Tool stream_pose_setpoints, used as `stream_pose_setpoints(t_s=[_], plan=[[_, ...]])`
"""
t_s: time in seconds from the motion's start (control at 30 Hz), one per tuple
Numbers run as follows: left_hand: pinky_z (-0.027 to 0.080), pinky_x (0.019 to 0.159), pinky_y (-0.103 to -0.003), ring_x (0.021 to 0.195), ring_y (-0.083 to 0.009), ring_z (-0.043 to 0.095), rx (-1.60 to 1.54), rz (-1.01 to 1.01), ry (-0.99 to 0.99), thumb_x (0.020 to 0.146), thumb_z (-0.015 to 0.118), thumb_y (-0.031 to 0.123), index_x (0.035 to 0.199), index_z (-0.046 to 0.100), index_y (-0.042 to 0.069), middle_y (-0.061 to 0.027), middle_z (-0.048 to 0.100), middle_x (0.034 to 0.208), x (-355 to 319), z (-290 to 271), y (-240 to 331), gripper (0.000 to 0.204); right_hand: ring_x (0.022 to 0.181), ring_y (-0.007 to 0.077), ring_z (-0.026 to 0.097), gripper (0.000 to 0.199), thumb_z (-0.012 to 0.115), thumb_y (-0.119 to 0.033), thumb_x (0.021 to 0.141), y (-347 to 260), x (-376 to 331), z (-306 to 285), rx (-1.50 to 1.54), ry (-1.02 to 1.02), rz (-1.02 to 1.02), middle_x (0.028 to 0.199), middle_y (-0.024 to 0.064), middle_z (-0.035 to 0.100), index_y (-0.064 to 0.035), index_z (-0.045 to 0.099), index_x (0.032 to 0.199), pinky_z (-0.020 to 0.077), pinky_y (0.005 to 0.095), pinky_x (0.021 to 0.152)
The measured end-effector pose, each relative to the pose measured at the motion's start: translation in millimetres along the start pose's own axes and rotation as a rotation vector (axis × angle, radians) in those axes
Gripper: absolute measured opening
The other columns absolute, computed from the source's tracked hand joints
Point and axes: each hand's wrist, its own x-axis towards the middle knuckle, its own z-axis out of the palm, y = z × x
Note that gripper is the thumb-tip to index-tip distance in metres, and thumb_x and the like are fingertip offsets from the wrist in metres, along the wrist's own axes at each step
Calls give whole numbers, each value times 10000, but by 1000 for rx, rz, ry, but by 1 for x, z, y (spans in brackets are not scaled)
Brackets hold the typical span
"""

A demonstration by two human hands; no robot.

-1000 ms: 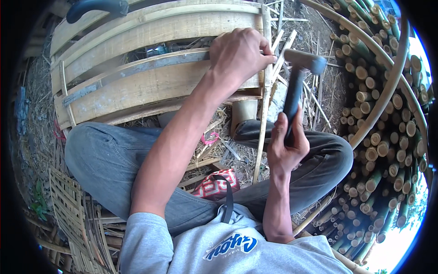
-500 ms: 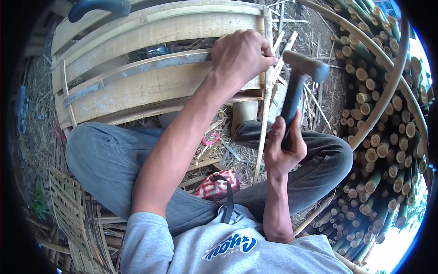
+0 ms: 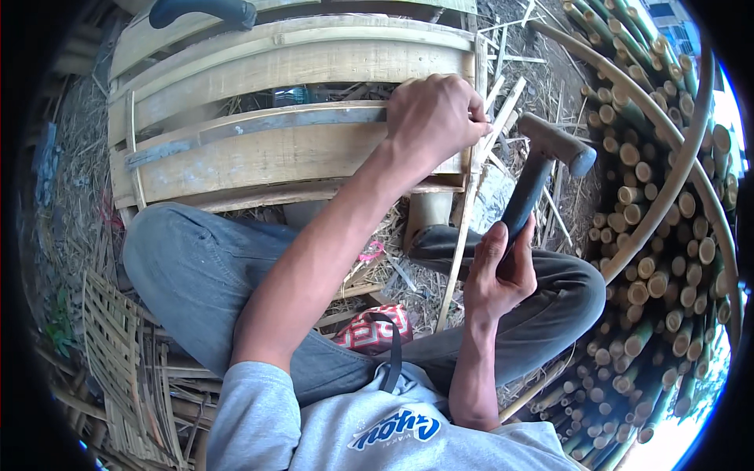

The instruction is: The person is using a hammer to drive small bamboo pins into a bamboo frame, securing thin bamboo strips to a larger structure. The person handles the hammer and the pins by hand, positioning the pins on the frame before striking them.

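Note:
My right hand (image 3: 500,282) grips the dark handle of a hammer (image 3: 528,191), whose worn metal head is raised to the right of my left hand. My left hand (image 3: 432,122) is closed in a pinch at the right end of a pale slatted wooden bench (image 3: 267,153). Whatever its fingertips hold is too small or hidden to name. Those fingertips are beside a thin bamboo strip (image 3: 458,259) that crosses the slat ends and runs down toward my lap. Hammer head and left fingers are apart.
Cut bamboo poles (image 3: 648,267) are stacked on the right, with a long bent pole (image 3: 664,184) across them. A curved black object (image 3: 206,11) lies on the far slats. Woven bamboo (image 3: 118,353) is at lower left. A red patterned cloth (image 3: 377,328) lies between my legs.
The hammer and my right hand have shifted slightly right, with the hammer tilted further over. My left hand keeps its pinch at the slat end. The whole view has shifted a little.

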Motion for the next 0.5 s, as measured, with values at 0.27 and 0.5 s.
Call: stream_pose_setpoints(t_s=[0.27, 0.5], plan=[[530, 541, -356, 653, -182, 701, -31, 52, 52, 766, 885, 366, 815, 818, 202, -46, 766, 864, -3, 5, -12, 184, 685, 38, 578, 406, 617, -3, 1014, -9, -1, 1, 1, -10, 25, 789, 15, 667, 136, 550, 1389, 483, 204, 621], [532, 546, -346, 660, -202, 710, -22, 53, 72, 796, 867, 328, 822, 822, 198, -51, 770, 860, 1, 6, -13, 140, 1021, 161, 683, 444, 642, -2, 995, 9, 1, 8, -127, -73, -7, 1138, 214, 743, 144, 531, 1399, 519, 276, 904]])
